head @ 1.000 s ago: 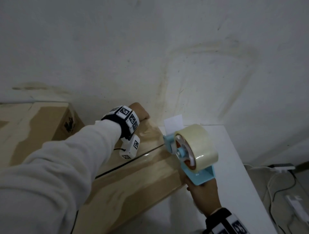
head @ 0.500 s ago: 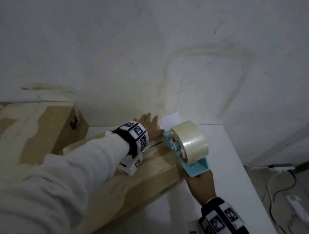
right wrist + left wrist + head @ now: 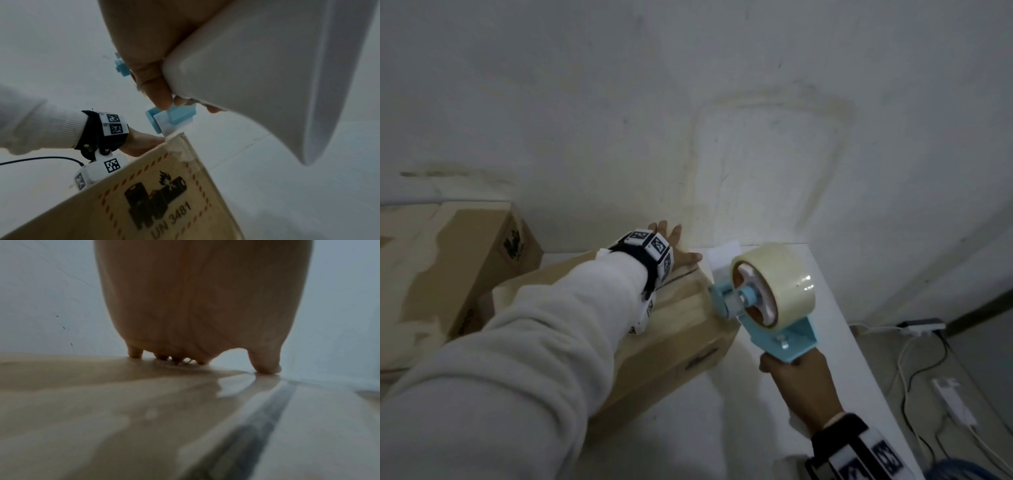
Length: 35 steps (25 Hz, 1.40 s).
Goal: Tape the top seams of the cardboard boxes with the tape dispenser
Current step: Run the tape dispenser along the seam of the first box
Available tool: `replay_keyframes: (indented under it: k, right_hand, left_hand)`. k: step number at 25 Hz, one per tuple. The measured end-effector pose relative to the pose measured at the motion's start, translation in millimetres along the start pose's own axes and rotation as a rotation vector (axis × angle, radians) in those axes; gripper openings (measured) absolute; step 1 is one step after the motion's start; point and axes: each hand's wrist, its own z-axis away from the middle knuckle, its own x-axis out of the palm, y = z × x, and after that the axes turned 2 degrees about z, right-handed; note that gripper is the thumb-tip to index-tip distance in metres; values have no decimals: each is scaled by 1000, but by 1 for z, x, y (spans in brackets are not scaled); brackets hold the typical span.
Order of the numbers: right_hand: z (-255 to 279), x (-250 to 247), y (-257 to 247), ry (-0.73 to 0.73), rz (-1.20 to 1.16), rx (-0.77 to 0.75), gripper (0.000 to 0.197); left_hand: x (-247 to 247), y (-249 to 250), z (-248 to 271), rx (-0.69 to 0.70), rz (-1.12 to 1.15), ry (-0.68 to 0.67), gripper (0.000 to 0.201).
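A cardboard box point(image 3: 681, 329) lies on the white table point(image 3: 822, 291) with its top seam point(image 3: 681, 275) running toward the wall. My left hand point(image 3: 676, 251) lies flat on the box's far end, fingers spread; the left wrist view shows the fingertips point(image 3: 265, 368) pressing the glossy taped top point(image 3: 144, 402). My right hand point(image 3: 799, 383) grips the handle of the blue tape dispenser point(image 3: 767, 301), which carries a roll of clear tape point(image 3: 784, 281). The dispenser's head point(image 3: 170, 120) sits at the box's right top edge point(image 3: 180, 141).
A second cardboard box point(image 3: 448, 260) stands at the left against the wall. The stained white wall point(image 3: 722, 120) rises just behind the table. On the floor at the right lie a power strip point(image 3: 921, 323) and white cables point(image 3: 907, 377).
My left hand has slid further along the box top toward the wall and flattened with fingers spread. The dispenser has come back down to the box's right edge.
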Motion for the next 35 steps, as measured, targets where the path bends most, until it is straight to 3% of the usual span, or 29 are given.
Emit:
replay_keyframes:
  k: [5, 7, 9, 11, 14, 17, 21, 25, 29, 32, 34, 35]
  right_hand:
    - [12, 5, 26, 31, 8, 17, 12]
    - [14, 9, 31, 22, 0, 14, 18]
    - [15, 10, 34, 20, -21, 13, 20]
    - [16, 9, 35, 14, -35, 28, 19]
    - [19, 5, 31, -10, -17, 10, 13]
    - [24, 1, 22, -32, -76, -3, 14]
    - [26, 1, 19, -46, -119, -13, 24]
    - [14, 2, 10, -102, -85, 8, 14]
    - [-3, -1, -8, -160, -35, 2, 8]
    - [-5, -9, -10, -153, 20, 3, 6]
    - [3, -17, -3, -133, 7, 5, 4]
    - [9, -22, 3, -121, 6, 11, 5]
  left_hand:
    - [1, 9, 18, -36, -14, 3, 88]
    - [-3, 24, 42, 49, -37, 86, 76]
    - [-1, 41, 78, 242, -33, 96, 70]
    - [3, 52, 119, 394, -26, -6, 82]
    - [10, 56, 148, 367, -53, -70, 106]
    - [21, 56, 137, 289, -111, -77, 120]
    - [32, 56, 119, 263, -231, -44, 104]
    - [48, 49, 99, 215, -375, 24, 95]
    - [49, 42, 84, 161, -182, 72, 96]
    - [45, 43, 79, 167, -236, 84, 94]
    - [56, 39, 71, 226, -274, 228, 85]
    - [62, 36, 66, 283, -244, 369, 77]
